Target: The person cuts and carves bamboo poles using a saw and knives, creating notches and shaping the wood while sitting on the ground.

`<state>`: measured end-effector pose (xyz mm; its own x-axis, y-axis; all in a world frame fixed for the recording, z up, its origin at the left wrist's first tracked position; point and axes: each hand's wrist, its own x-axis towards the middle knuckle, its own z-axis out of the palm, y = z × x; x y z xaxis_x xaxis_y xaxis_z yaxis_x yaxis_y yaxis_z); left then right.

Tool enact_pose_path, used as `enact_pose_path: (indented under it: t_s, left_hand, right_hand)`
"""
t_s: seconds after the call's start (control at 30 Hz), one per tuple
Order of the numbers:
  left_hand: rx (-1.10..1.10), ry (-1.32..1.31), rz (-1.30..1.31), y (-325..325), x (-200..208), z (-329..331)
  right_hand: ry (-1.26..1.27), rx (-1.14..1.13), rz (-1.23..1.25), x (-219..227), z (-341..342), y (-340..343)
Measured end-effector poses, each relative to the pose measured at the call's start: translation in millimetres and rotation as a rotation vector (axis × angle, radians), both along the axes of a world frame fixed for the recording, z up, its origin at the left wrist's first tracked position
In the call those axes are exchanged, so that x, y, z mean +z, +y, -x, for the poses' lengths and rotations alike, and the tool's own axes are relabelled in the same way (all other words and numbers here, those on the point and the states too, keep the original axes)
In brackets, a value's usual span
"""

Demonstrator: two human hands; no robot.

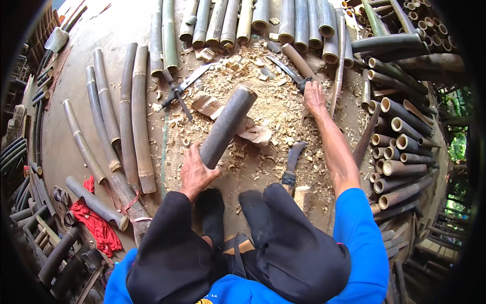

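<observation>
My left hand (197, 172) is wrapped round the lower end of a thick, dark grey bamboo piece (229, 124). The piece tilts up and away to the right, over a rough chopped wood block (255, 133) that shows on both sides of it. Farther off, my right hand (315, 97) grips a machete (286, 68) by its dark handle; the narrow blade points away to the left, apart from the bamboo. Wood chips (286, 114) lie thickly round the block. A hooked knife (294, 154) with a wrapped handle rests in front of my knees.
Another long blade (195, 77) lies far left of the block, with a dark tool beside it. Bamboo poles (139, 116) lie along the left, and more (217, 23) line the far side. Cut bamboo (405, 167) is stacked at right. Red cloth (96, 223) lies lower left.
</observation>
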<state>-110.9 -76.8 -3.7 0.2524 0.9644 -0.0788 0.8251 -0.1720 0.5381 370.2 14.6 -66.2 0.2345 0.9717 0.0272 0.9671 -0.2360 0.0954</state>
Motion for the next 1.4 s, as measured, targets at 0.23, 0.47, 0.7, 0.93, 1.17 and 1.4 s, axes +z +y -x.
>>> enact_pose_path:
  t_s: [0.23,0.47,0.7,0.93,1.17,1.4]
  left_hand:
    - [0.130,0.178,0.203,-21.3,-4.6,13.6]
    - [0.151,0.212,0.197,-19.9,-2.9,15.0]
    - [0.153,0.205,0.191,-19.5,-0.1,14.9]
    - [0.147,0.232,0.192,-24.2,11.0,4.5]
    - [0.085,0.107,-0.035,-28.8,-20.9,23.5]
    - [0.052,0.030,0.023,-19.3,-28.3,26.0]
  right_hand:
    - [-0.012,-0.104,-0.042,-10.1,11.8,-8.0]
    - [0.124,-0.155,0.016,-10.2,25.8,-3.5]
    - [0.202,-0.141,0.021,-9.6,37.2,-3.7]
    - [1.023,-0.483,-0.012,20.1,77.5,-8.7]
    - [1.109,-0.385,-0.155,40.6,165.1,-71.0]
    - [1.306,-0.329,-0.071,61.6,202.3,-110.2]
